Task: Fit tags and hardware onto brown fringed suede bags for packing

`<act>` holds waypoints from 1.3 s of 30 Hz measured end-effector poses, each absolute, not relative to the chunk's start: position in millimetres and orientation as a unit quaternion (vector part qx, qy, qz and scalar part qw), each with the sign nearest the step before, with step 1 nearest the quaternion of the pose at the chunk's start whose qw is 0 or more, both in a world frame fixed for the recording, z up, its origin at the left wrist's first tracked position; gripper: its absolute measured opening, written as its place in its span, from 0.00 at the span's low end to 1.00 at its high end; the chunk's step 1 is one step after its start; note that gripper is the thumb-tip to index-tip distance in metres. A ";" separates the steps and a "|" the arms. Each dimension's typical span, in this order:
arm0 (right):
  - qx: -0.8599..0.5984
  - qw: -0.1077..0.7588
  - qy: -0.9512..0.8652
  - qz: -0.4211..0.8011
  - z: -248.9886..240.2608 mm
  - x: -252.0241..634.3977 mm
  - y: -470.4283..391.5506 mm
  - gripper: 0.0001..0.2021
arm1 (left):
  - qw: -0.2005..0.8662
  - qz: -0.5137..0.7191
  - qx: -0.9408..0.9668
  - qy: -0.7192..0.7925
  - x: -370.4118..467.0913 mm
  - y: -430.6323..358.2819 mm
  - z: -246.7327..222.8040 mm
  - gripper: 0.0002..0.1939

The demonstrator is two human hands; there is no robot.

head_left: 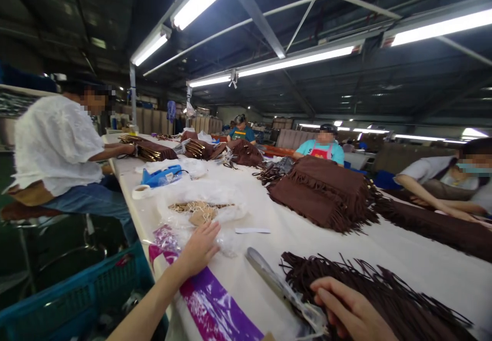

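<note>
My left hand point(200, 251) reaches over the table with its fingers stretched out, at the near edge of a clear plastic bag point(226, 202). Brown paper tags with pale strings point(202, 212) lie in that bag. Under my left wrist runs a glossy purple and magenta plastic packet point(219, 300). My right hand point(349, 307) is curled, thumb and fingers close together, beside dark brown fringed material point(369, 284). What its fingers hold, if anything, is hidden. Just left of it lies a long grey looped piece point(265, 269), partly covered by crumpled clear plastic.
Stacked brown fringed pieces point(323, 192) stand mid-table. A blue tool point(161, 175), a white tape roll point(142, 192) and a white strip point(252, 231) lie beyond my hands. A teal crate point(73, 295) stands lower left. Several people sit around the table.
</note>
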State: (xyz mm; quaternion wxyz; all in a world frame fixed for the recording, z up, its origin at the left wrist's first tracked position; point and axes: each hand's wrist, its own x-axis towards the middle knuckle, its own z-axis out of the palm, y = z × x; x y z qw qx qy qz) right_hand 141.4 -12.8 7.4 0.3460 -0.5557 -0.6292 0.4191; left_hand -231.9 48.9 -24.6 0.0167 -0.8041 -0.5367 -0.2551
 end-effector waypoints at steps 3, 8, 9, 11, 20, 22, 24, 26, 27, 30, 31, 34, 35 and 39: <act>-0.518 0.310 -0.731 0.319 23.5 97.1 8.3 0.13 | -0.005 -0.187 -0.814 -0.550 -229.2 55.5 -37.1 0.26; -0.503 0.272 -0.798 0.192 15.5 37.4 58.9 0.12 | -0.034 -0.183 -0.816 -0.547 -230.9 55.0 -44.3 0.26; -0.508 0.264 -0.800 0.178 10.7 29.5 68.0 0.12 | -0.038 -0.185 -0.815 -0.548 -231.4 55.3 -44.2 0.26; -0.523 0.258 -0.795 0.166 1.4 16.7 83.0 0.14 | -0.045 -0.189 -0.812 -0.550 -231.8 56.7 -44.0 0.27; -0.558 0.316 -0.719 0.268 -10.2 -11.0 108.9 0.08 | -0.025 -0.190 -0.822 -0.537 -231.9 63.1 -48.2 0.29; -0.557 0.353 -0.682 0.315 -10.0 -7.3 110.2 0.09 | -0.012 -0.188 -0.825 -0.533 -232.3 64.2 -51.0 0.28; -0.554 0.396 -0.629 0.374 -8.2 2.4 111.2 0.09 | 0.001 -0.196 -0.826 -0.528 -232.6 65.3 -53.8 0.28; -0.546 0.449 -0.566 0.425 -3.4 17.6 111.0 0.10 | 0.009 -0.205 -0.826 -0.525 -232.5 65.7 -55.3 0.27; -0.539 0.478 -0.534 0.442 0.3 26.5 109.8 0.11 | 0.009 -0.206 -0.825 -0.526 -232.3 65.5 -55.2 0.27; -0.520 0.539 -0.468 0.468 16.0 53.1 98.4 0.14 | -0.001 -0.196 -0.822 -0.535 -231.2 64.0 -52.2 0.27; -0.516 0.548 -0.457 0.474 22.0 60.4 91.5 0.15 | -0.006 -0.192 -0.821 -0.538 -230.8 63.4 -50.6 0.27; -0.507 0.550 -0.455 0.483 39.2 74.6 63.2 0.18 | -0.004 -0.208 -0.815 -0.541 -231.1 62.9 -45.2 0.25; -0.505 0.546 -0.461 0.485 44.0 76.7 52.3 0.19 | 0.004 -0.227 -0.812 -0.538 -231.7 62.8 -43.0 0.25; -0.504 0.510 -0.501 0.485 53.1 76.1 9.9 0.17 | 0.040 -0.331 -0.801 -0.497 -232.7 55.3 -28.7 0.21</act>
